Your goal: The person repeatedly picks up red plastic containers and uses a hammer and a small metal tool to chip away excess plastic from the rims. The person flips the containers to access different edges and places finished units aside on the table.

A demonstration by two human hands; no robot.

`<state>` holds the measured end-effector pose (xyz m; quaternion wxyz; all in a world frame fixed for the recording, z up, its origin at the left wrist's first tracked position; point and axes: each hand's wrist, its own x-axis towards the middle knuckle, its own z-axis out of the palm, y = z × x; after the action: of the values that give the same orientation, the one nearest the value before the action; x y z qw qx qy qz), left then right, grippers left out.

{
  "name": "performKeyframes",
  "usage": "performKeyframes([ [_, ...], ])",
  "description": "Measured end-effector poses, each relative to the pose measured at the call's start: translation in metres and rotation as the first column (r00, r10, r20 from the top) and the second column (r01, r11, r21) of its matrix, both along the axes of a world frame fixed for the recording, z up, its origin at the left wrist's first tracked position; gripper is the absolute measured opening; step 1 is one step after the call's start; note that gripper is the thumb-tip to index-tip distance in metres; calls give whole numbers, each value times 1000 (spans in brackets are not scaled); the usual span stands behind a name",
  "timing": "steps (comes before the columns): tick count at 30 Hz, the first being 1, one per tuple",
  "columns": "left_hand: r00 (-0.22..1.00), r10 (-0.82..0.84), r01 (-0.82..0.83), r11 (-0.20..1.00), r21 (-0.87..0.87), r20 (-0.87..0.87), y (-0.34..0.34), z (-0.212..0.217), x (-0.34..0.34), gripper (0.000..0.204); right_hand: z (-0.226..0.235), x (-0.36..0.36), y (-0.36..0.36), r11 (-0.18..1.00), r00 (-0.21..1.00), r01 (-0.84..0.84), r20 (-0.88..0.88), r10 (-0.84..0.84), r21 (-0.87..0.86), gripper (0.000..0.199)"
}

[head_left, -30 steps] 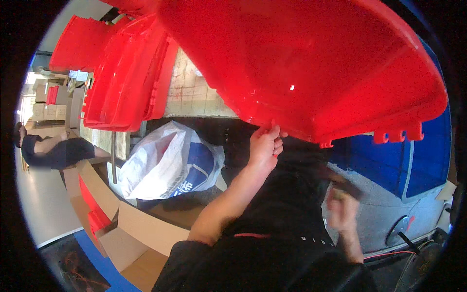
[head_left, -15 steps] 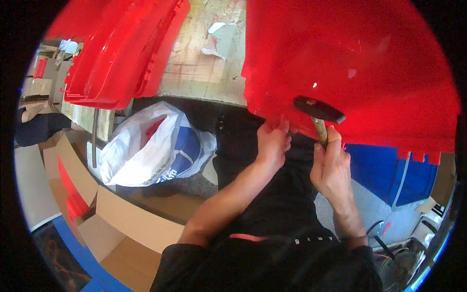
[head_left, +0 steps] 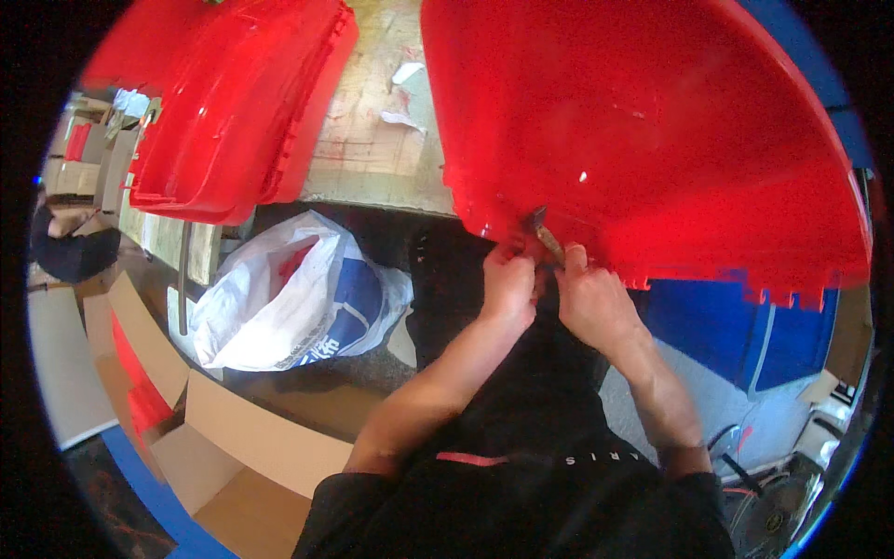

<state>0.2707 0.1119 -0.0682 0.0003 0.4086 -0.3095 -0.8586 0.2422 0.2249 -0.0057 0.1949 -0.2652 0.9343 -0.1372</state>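
Toward our left hand we have moved the hammer, which is now at the near rim of the red tub before us. Our right hand wraps it near its head, probably for control; the left's fingers bend narrowly at that rim, perhaps for steadying, but what they hold we cannot tell.

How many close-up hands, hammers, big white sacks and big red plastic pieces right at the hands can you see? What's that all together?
Close-up hands: 2, the left hand and the right hand
Hammer: 1
Big white sack: 1
Big red plastic piece at the hands: 1
Total: 5
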Motion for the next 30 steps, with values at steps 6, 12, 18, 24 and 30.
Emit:
performKeyframes([
  [6, 998, -60, 65, 980, 188, -31, -15, -8, 3, 9, 37, 33, 73, 904, 992, 60, 124, -8, -422, 40],
  [12, 993, -116, 116, 993, -18, -29, -34, -15, 20, 25, 53, 19, 160, 25, 866, 222, 185, -464, -975, 31],
  [18, 999, -34, 34, 994, -105, 3, -44, -1, 71, 23, -34, -132, 166, 829, 703, 515, -446, -553, -216, 20],
  [24, 913, 8, -138, 947, 291, 407, -55, 27, 117, 29, -21, -220, 128, 938, 702, 297, -625, -341, -178, 19],
  [30, 874, -478, 415, 633, 654, -93, -79, 68, 84, 64, 26, -384, -24, 895, 956, 55, -236, -175, -442, 23],
])
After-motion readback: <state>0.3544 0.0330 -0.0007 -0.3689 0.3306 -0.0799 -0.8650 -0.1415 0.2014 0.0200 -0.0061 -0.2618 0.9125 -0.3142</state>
